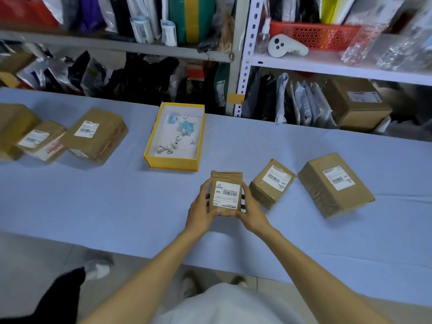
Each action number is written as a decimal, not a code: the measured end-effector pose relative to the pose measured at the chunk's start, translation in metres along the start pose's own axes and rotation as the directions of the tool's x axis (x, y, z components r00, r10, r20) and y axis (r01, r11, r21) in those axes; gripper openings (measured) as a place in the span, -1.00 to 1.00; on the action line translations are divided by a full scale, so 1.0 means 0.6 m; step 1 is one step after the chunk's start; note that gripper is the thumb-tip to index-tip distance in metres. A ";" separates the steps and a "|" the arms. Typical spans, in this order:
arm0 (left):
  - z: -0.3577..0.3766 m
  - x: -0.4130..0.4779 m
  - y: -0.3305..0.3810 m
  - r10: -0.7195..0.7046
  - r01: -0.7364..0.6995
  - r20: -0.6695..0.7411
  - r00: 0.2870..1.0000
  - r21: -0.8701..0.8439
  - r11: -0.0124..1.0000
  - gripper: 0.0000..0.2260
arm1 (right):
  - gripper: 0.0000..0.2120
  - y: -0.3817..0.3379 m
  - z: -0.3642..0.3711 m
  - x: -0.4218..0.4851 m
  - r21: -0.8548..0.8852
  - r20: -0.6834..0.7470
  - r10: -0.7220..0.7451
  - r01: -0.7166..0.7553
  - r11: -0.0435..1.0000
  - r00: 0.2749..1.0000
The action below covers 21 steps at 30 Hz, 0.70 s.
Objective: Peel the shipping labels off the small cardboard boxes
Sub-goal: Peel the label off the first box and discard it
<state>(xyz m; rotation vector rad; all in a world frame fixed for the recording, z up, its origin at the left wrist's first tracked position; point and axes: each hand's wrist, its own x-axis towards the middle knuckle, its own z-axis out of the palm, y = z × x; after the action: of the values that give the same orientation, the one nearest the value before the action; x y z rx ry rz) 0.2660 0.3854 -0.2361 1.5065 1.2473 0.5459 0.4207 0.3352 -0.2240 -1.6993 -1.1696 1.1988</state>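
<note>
Gripping a small box [225,195] by its two sides, the left hand [203,208] and right hand [249,212] hold it over the pale blue table [117,206], its white label [228,194] facing up. Two labelled boxes [272,183] lie near on the right. A yellow tray [173,163] of paper scraps [185,126] sits farther off, with more boxes [93,134] far left. Packed metal shelves [327,64] line the far side.

The small box [226,193] was matt brown cardboard wrapped in creased glossy tape; its label [228,195] was smooth white paper. The bench [117,206] was covered in matt pale-blue cloth. The tray [174,136] was yellow cardboard.
</note>
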 end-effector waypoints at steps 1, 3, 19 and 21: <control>0.001 -0.001 0.000 0.010 -0.011 0.001 1.000 0.018 1.000 -0.28 | -0.22 0.003 0.000 0.001 -0.007 0.001 0.005 -0.005 1.000 1.000; 0.002 -0.001 -0.001 0.024 -0.024 0.000 1.000 0.052 0.998 -0.30 | -0.21 0.006 0.000 0.003 -0.023 -0.003 0.015 -0.015 1.000 1.000; 0.000 0.009 -0.003 0.025 -0.029 0.032 0.999 0.116 0.993 -0.30 | -0.17 0.009 0.008 0.001 -0.059 -0.052 0.042 -0.045 0.997 0.998; -0.002 0.012 -0.001 0.024 -0.028 0.040 0.999 0.119 0.992 -0.31 | -0.15 0.011 0.009 0.000 -0.060 -0.059 0.051 -0.054 0.997 0.997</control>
<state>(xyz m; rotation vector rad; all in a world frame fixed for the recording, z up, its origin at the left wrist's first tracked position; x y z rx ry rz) 0.2672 0.3922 -0.2383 1.6281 1.2507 0.4637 0.4174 0.3336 -0.2313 -1.8091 -1.1439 1.1482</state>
